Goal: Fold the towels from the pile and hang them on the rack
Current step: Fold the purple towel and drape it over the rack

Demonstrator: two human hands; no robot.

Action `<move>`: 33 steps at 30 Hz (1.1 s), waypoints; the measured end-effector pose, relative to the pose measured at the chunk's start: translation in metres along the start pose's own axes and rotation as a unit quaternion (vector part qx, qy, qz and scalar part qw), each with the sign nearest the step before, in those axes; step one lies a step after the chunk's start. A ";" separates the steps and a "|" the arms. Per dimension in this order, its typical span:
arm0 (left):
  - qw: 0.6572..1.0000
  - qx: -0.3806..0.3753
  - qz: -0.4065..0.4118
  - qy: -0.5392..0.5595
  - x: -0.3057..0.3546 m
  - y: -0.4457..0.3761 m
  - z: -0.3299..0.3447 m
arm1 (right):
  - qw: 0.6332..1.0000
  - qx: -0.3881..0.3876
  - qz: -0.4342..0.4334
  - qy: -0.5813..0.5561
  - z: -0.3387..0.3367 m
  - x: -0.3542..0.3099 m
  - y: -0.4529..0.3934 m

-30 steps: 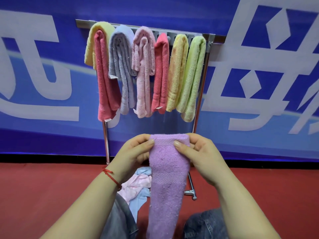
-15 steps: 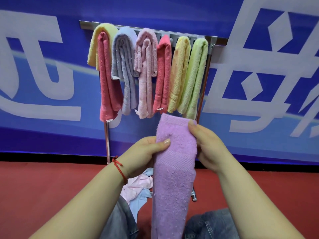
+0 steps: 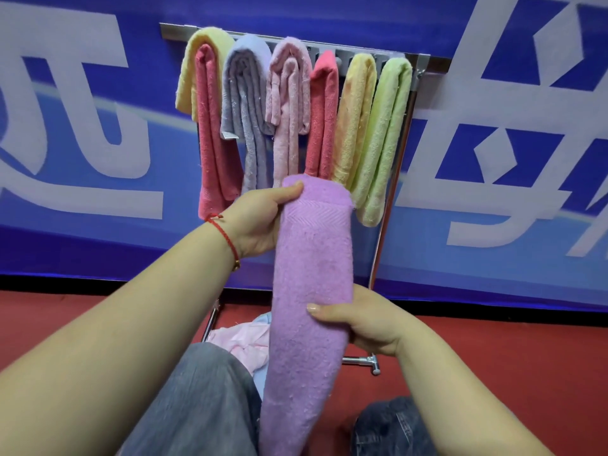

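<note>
Purple towel (image 3: pixel 312 291) folded into long narrow strip, held upright before rack (image 3: pixel 424 60). Left hand (image 3: pixel 260 222) grips top edge, thumb over front; right hand (image 3: pixel 368 320) clamps right edge at mid-length. 7 towels on rail, packed edge to edge. Pile (image 3: pixel 243 340) on floor, probably pink and blue.

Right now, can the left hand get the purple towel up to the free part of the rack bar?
Probably yes: the left hand grips the purple towel at its top, and nothing blocks the bare rack bar between the coral and yellow towels, though that gap looks narrow.
</note>
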State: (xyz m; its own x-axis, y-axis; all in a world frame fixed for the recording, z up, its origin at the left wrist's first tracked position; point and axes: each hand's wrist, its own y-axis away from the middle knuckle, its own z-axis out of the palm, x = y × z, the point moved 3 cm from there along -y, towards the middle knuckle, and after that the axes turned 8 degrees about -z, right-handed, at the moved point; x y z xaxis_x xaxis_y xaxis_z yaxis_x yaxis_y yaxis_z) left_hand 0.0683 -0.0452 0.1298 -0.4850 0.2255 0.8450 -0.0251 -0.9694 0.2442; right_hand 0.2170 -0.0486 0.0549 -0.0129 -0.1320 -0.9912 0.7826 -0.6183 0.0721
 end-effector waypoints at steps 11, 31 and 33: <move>0.984 -0.056 -0.168 -0.026 -0.091 -0.012 -0.024 | 0.971 0.185 -0.069 -0.133 -0.027 -0.043 -0.017; 0.997 0.019 -0.008 -0.075 -0.055 -0.006 -0.006 | 0.951 0.127 0.068 -0.272 -0.038 0.011 -0.011; 0.994 0.054 0.001 -0.095 -0.052 -0.010 -0.010 | 0.960 0.069 0.061 -0.264 -0.028 0.011 -0.008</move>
State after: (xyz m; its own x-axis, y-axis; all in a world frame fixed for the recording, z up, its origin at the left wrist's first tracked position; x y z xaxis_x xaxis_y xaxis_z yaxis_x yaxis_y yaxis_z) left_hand 0.0846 -0.0480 0.0785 -0.3105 0.2477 0.9177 0.0756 -0.9560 0.2836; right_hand 0.2280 -0.0227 0.0407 -0.2687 -0.5607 -0.7832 0.7088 -0.6657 0.2334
